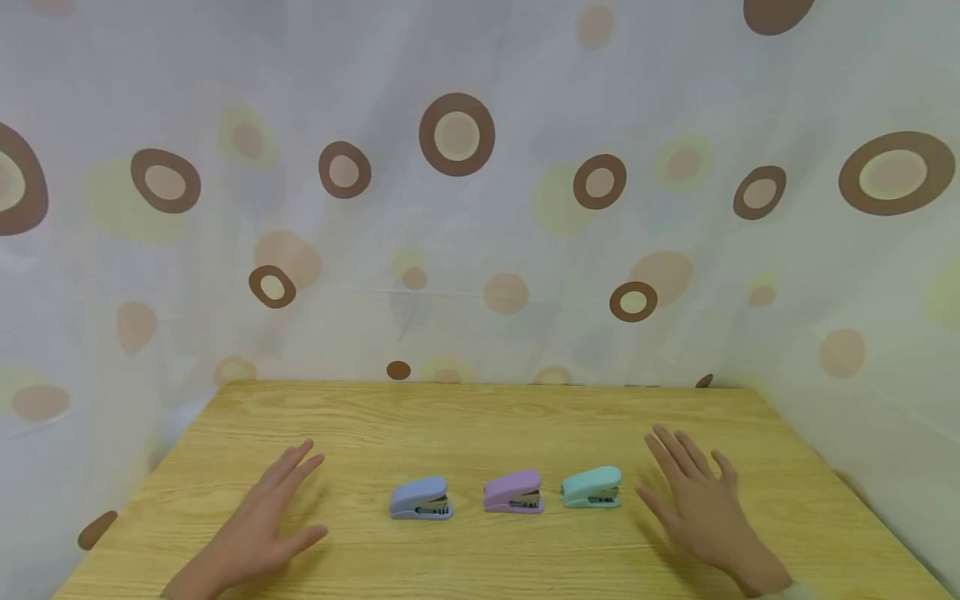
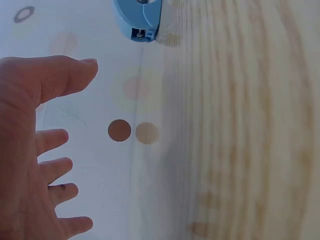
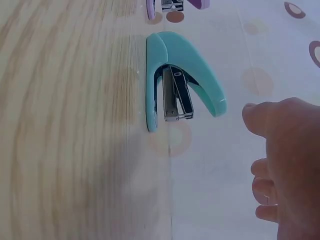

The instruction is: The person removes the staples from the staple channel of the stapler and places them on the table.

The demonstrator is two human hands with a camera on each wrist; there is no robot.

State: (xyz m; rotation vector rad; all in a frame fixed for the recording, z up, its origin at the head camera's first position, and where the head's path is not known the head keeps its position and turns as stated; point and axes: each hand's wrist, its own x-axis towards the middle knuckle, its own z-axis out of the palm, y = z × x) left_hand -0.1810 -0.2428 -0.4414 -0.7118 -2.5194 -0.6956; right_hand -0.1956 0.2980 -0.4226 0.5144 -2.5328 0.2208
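Three small staplers stand in a row on the wooden table (image 1: 480,425): a blue stapler (image 1: 420,498) on the left, a purple stapler (image 1: 513,492) in the middle and a mint green stapler (image 1: 591,487) on the right. My left hand (image 1: 258,525) is left of the blue stapler, apart from it, fingers extended and thumb spread. To the right of the mint stapler, my right hand (image 1: 697,504) has its fingers spread and touches nothing. The right wrist view shows the mint stapler (image 3: 185,75) near my thumb; the left wrist view shows part of the blue stapler (image 2: 140,17).
A pale curtain (image 1: 480,217) printed with brown and yellow circles hangs behind the table and along both sides. The table's far edge meets it. Bare wood lies behind and in front of the staplers.
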